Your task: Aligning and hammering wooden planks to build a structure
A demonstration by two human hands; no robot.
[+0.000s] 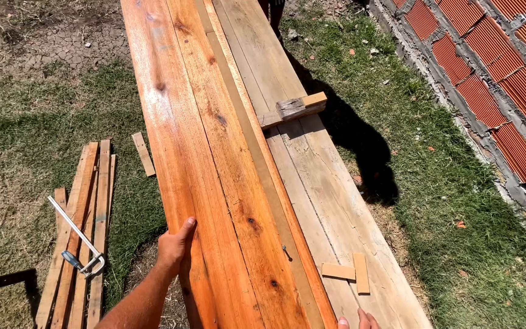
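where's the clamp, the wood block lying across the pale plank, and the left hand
clamp (79,242), head view, on its long metal bar
wood block (293,108), head view, on the middle of its top face
left hand (176,247), head view, on the back of the hand gripping the orange board's edge

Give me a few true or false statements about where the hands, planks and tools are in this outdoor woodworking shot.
1. The left hand grips the left edge of the reddish plank. True.
2. A hacksaw lies on the thin strips on the grass. True.
3. The right hand holds a hammer. False: only its fingertips show, at the pale plank.
4. Two small wood offcuts lie on the pale plank. True.
5. The brick wall is on the left. False: it is on the right.
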